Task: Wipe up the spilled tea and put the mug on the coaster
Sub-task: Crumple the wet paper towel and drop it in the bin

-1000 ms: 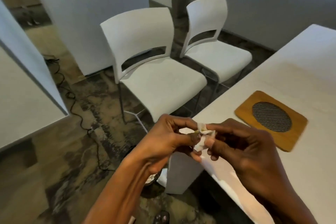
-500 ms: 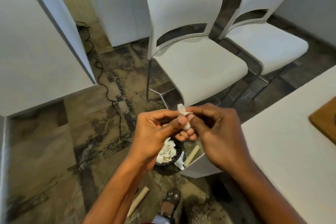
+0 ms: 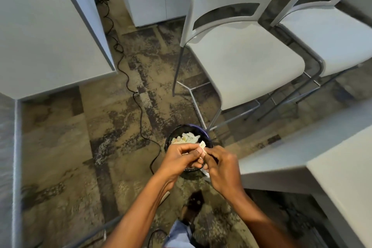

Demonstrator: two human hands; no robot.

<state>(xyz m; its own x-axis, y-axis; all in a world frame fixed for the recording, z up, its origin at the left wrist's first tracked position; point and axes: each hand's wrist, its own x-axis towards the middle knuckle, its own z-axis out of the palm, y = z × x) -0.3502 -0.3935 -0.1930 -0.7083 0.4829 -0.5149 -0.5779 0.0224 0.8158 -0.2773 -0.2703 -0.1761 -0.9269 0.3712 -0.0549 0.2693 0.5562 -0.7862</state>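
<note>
Both hands were observed together above a small dark bin point(image 3: 188, 128) standing on the floor beside the corner of the white bench point(image 3: 340, 169). A small crumpled wad of tissue point(image 3: 203, 145) was pinched between the fingertips of the left hand point(image 3: 181, 159) and the right hand point(image 3: 220, 166); each grip was pressed closed on the wad, with the paper protruding upward between them. The bin was seen to hold other pale crumpled paper, and the wad was held directly over its opening, not yet released.

It was judged that the wiping was likely finished and that disposal of the used tissue was in hand. This could not be confirmed, as only a bare corner of the bench was in view and no spill was visible on it. Neither the mug nor the coaster was in view, so their positions could not be stated. Placement of the mug on the coaster was taken to be outstanding.

Two white chairs point(image 3: 249, 62) and a trailing black cable point(image 3: 128, 78) were noted near the bin; neither was touched
</note>
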